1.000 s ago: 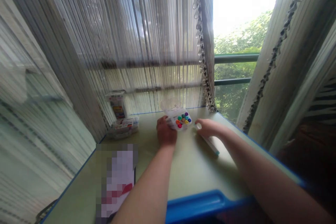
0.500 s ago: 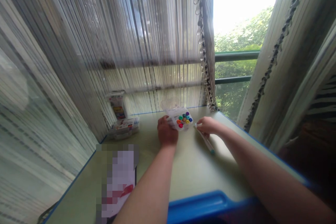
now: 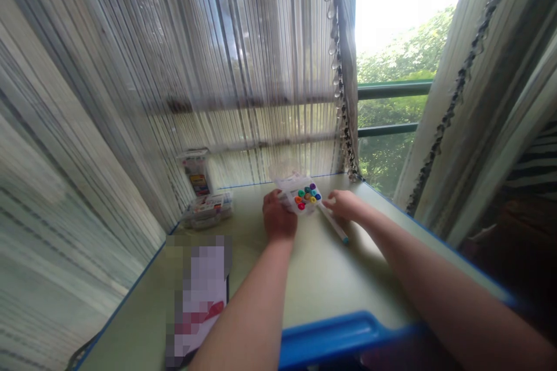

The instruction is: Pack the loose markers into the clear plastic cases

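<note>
My left hand (image 3: pixel 279 215) is closed around the left side of a clear plastic case (image 3: pixel 287 190), tilted up from the table. Round coloured marker ends (image 3: pixel 307 196) show in the case: red, orange, green, purple, blue, yellow and brown among them. By the right edge of the case, my right hand (image 3: pixel 343 204) has its fingertips closed at the upper part of a slim white marker (image 3: pixel 334 224). The marker slants down to the right, and its lower end is teal. Its upper end is close to the case's lower right corner.
A flat clear box with a printed label (image 3: pixel 209 208) lies at the back left, with an upright container (image 3: pixel 198 173) behind it. A partly blurred sheet (image 3: pixel 204 293) rests front left. A blue tray edge (image 3: pixel 331 339) borders the table's front; string curtains (image 3: pixel 261 40) hang behind.
The right hand and the white marker have shifted a little left and away from me, closer to the case. My left hand and the case stay nearly in place.
</note>
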